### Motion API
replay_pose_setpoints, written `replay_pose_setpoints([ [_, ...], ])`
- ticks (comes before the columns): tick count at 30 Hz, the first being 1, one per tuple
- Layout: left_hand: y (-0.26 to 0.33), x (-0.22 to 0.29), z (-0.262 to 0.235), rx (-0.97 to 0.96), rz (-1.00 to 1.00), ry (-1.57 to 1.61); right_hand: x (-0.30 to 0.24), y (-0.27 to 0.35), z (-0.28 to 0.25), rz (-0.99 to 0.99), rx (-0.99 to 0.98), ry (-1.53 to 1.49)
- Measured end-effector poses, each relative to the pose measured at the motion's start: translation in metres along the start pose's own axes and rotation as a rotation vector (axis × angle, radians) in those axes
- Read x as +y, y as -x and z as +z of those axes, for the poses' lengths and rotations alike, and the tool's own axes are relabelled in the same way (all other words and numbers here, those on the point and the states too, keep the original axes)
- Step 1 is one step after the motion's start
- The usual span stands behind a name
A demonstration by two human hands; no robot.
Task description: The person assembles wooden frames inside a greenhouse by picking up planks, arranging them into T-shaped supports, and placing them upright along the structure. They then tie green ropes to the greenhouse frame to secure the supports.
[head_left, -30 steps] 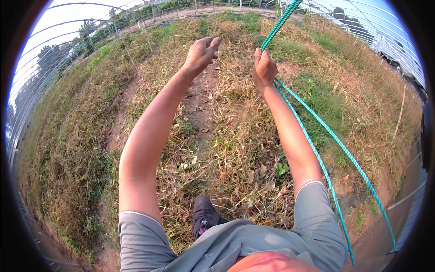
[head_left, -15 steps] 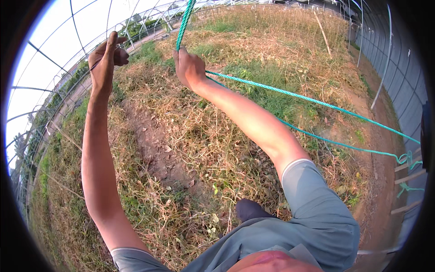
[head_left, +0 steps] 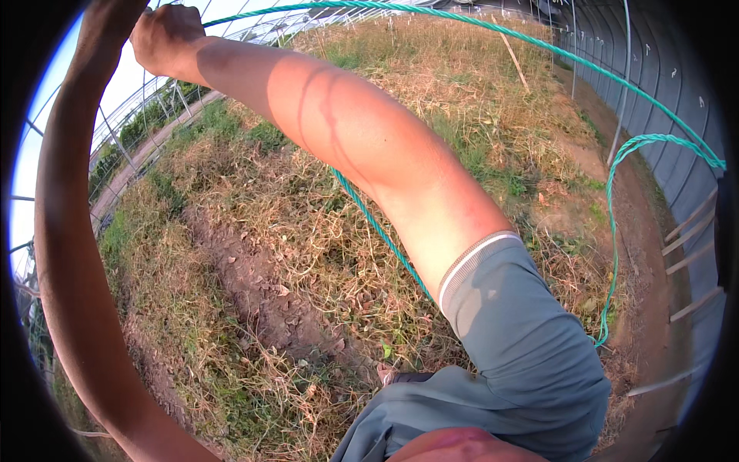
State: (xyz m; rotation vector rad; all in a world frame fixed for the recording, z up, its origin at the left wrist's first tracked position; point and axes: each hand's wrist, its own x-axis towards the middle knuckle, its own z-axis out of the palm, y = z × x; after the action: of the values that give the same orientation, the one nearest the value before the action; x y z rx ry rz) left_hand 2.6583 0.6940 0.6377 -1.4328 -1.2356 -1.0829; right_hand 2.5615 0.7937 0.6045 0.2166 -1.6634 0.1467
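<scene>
My right hand (head_left: 171,40) is raised at the upper left, its fingers closed in a fist on a green twisted rope (head_left: 477,21). From the fist the rope runs along the top of the view and down to the right edge. Another length of green rope (head_left: 377,223) slants behind my right arm toward my sleeve. Beside the fist, my left hand (head_left: 122,11) reaches past the top edge; only its lower part shows, and its fingers are hidden. A slack loop of rope (head_left: 612,223) hangs at the right.
Dry, tangled plants (head_left: 308,246) cover the ground, with a bare soil strip (head_left: 246,285) between rows. Metal hoops (head_left: 115,142) stand at the left. A grey sheet wall (head_left: 677,100) with upright poles lines the right. A slanting stick (head_left: 514,61) stands farther off.
My right hand has swung up and left, bringing rope across the top of the view. My left hand has risen mostly out of view. The rope at the right now hangs in a slack loop.
</scene>
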Motion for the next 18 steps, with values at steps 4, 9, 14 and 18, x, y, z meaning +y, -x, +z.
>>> replay_pose_setpoints([
  [4, -0.019, -0.068, 0.015, -0.131, 0.064, -0.132, 0.005, -0.022, 0.038, 0.006, 0.071, -0.03],
  [9, -0.048, -0.148, -0.004, -0.17, 0.046, -0.081, 0.011, -0.05, 0.049, 0.011, -0.104, 0.15],
  [14, -0.088, -0.201, -0.001, -0.139, -0.088, 0.633, 0.021, -0.054, 0.059, -0.087, -0.155, 0.129],
  [18, -0.103, -0.224, -0.004, -0.001, 0.101, -0.136, 0.02, -0.049, 0.03, -0.293, -0.001, 0.221],
])
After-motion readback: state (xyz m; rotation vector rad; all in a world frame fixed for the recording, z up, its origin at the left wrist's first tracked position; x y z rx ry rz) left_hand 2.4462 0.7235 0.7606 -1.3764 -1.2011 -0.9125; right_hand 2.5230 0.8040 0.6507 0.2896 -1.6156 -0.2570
